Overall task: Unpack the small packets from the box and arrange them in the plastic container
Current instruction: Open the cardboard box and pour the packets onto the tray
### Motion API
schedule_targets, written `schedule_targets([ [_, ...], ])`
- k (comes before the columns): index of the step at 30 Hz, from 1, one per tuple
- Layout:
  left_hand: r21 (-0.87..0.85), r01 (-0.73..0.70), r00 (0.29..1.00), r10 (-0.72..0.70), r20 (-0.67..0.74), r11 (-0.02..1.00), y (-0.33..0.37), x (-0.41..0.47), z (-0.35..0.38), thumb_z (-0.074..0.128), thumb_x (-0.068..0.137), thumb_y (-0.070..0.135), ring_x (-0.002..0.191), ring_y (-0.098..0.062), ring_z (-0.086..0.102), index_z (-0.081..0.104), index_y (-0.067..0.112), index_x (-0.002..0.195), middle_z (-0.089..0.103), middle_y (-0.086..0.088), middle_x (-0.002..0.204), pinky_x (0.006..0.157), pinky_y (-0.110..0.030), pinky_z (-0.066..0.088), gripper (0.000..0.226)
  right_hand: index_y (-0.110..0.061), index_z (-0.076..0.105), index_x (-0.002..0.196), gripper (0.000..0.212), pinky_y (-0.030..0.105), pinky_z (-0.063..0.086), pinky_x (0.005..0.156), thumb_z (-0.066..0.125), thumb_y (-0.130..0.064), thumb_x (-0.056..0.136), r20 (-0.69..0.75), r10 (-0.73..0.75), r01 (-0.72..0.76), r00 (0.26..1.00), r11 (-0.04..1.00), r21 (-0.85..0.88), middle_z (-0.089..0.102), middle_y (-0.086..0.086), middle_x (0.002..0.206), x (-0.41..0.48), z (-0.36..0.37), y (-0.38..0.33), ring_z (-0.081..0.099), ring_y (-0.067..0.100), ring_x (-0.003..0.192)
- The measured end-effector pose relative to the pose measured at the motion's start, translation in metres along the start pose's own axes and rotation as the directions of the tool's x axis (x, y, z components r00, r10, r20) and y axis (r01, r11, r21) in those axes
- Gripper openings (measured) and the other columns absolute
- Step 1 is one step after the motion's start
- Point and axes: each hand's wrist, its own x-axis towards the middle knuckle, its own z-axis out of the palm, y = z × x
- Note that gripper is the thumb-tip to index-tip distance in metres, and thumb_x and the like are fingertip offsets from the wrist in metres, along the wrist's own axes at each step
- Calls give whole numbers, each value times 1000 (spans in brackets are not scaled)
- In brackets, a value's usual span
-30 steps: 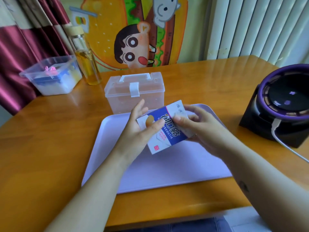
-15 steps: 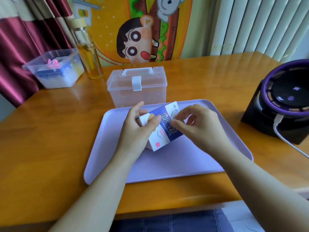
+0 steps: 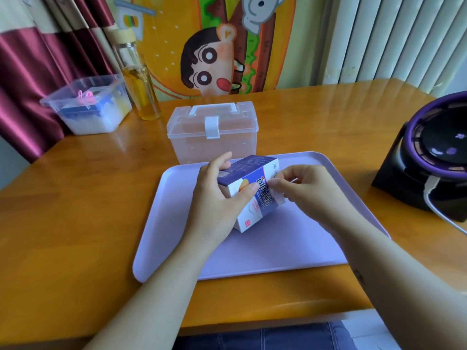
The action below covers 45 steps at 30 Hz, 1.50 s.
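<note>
I look down on a glossy orange-brown wooden table (image 3: 75,223) that fills most of the view. On it, straight ahead of me, lies a flat pale lilac plastic tray with rounded corners (image 3: 278,248). At the table's right edge stands a black device with a round purple-ringed face (image 3: 434,157), a white cable plugged into its base. Just beyond the tray's far edge sits the translucent plastic container with a white handle and a white front latch (image 3: 212,132), its lid down and the latch lying flat over the front. At the far left corner rests a clear open plastic tub holding blue, white and pink items (image 3: 88,107), and just beside it stands upright a tall glass bottle with a pale wooden cap and yellow liquid in its lower part (image 3: 137,79).

Over the middle of the tray I hold the small blue-and-white printed cardboard box (image 3: 252,193), tilted, its lower corner at or just above the tray surface; I cannot tell which. My left hand (image 3: 217,198) wraps it from the left, thumb across the printed front and fingers curled over the top face. My right hand (image 3: 308,190) pinches at the box's right end, thumb and forefinger closed on its edge or flap. No packets are visible.
</note>
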Motion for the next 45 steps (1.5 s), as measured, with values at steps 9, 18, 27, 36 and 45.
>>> schedule_targets([
  [9, -84, 49, 993, -40, 107, 995, 3, 7, -13, 68, 74, 35, 99, 0, 62, 42, 40, 124, 48, 13, 122, 67, -21, 56, 57, -11, 55, 59, 21, 31, 49, 68, 59, -1, 77, 58, 10, -14, 998, 997, 79, 66, 2, 57, 10, -16, 1, 60, 12, 60],
  [18, -129, 94, 981, -69, 183, 987, 6, 13, -24, 65, 81, 23, 87, 15, 60, 38, 36, 127, 49, 15, 116, 58, -13, 51, 55, -28, 58, 67, 39, 32, 41, 65, 43, 3, 85, 143, -312, 343, 939, 879, -331, 59, -1, 81, 18, -25, 3, 55, 21, 71],
  [27, -228, 131, 967, -74, 243, 965, 5, 14, -25, 65, 66, 33, 91, 2, 65, 39, 35, 131, 55, 7, 119, 61, -17, 52, 69, -14, 54, 84, 34, 35, 56, 76, 78, -35, 72, 174, -89, 89, 981, 996, 6, 68, -3, 98, 15, -15, 10, 67, 11, 90],
  [36, -461, 263, 950, -145, 276, 847, -2, 16, -32, 65, 70, 22, 88, -12, 69, 47, 40, 121, 68, 9, 106, 68, -25, 56, 57, -22, 52, 116, 49, 26, 53, 64, 68, -20, 69, 396, -32, -148, 918, 896, 418, 71, 8, 94, 14, -30, 0, 69, 17, 82],
  [45, -536, 260, 954, -127, 272, 803, -2, 18, -36, 91, 33, 52, 87, -16, 70, 51, 39, 120, 71, 3, 97, 67, -26, 56, 97, -25, 48, 129, 62, 31, 45, 87, 75, -17, 75, -175, -216, 169, 961, 954, -246, 55, -5, 117, 14, -28, 11, 54, 16, 104],
])
